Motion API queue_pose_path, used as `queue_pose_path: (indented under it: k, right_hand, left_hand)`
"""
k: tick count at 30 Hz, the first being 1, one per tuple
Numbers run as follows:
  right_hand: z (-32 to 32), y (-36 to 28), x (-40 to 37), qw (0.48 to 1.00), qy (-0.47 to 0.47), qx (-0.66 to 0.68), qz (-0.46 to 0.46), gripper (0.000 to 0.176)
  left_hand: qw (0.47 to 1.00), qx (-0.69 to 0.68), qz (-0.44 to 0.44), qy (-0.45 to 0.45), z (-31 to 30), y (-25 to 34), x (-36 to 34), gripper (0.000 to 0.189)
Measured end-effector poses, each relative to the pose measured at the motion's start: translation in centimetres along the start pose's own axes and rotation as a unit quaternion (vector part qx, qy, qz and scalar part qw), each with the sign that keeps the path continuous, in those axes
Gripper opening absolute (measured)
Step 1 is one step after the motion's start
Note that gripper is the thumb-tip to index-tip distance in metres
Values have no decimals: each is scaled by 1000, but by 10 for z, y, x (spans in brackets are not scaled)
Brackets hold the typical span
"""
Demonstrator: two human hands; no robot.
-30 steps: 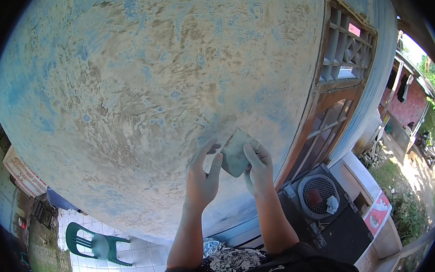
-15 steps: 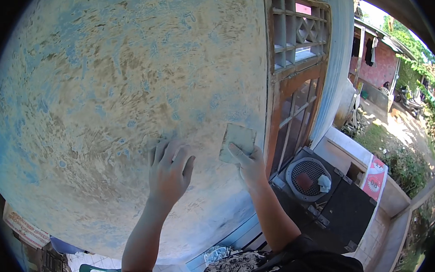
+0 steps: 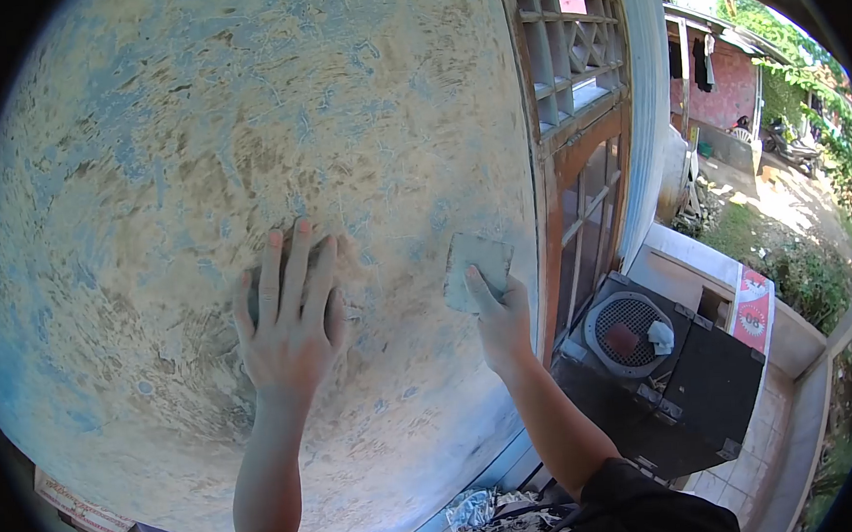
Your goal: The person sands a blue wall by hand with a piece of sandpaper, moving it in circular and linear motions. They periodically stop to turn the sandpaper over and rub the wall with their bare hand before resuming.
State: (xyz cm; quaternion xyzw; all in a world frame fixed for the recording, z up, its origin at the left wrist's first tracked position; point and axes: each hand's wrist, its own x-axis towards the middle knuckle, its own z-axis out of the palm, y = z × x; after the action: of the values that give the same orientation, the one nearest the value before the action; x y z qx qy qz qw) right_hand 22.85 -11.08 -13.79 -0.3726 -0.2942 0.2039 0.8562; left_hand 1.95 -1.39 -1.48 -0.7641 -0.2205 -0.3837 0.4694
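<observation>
My left hand [image 3: 289, 318] lies against a patchy blue and cream wall [image 3: 186, 164], its fingers pointing up and spread apart, with nothing in it. To its right, my right hand [image 3: 501, 322] grips a thin, square, pale grey-green pad [image 3: 478, 266]. The thumb rests on the pad's near face, while the fingers behind it are hidden. The pad is held at the wall surface, close to the wooden window frame [image 3: 544, 229].
Right of the wall, a window [image 3: 584, 217] has a lattice vent [image 3: 569, 48] above it. Below stands a black speaker box [image 3: 702, 386] with a crumpled white cloth [image 3: 661, 337] on its round grille. A low tiled ledge [image 3: 684, 260] runs behind it.
My left hand has moved left and up along the wall, and its fingers are straighter. My right hand, with the pad, is slightly further right in view. The camera view has shifted.
</observation>
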Motion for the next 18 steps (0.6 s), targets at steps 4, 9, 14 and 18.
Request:
queue_pose_path:
  k: [4, 9, 14, 18]
  right_hand:
    - [25, 0, 5, 1000, -6, 12, -8, 31]
    - [36, 0, 9, 997, -4, 66, 46, 29]
    - [30, 9, 22, 951, 90, -202, -217, 18]
    - [38, 15, 37, 779, 85, -409, -467, 43]
  left_hand:
    - [999, -42, 27, 2, 4, -2, -4, 47]
    - [994, -101, 51, 6, 4, -10, -8, 46]
    - [990, -129, 52, 7, 4, -9, -9, 45]
    - [987, -147, 68, 0, -6, -16, 1, 37]
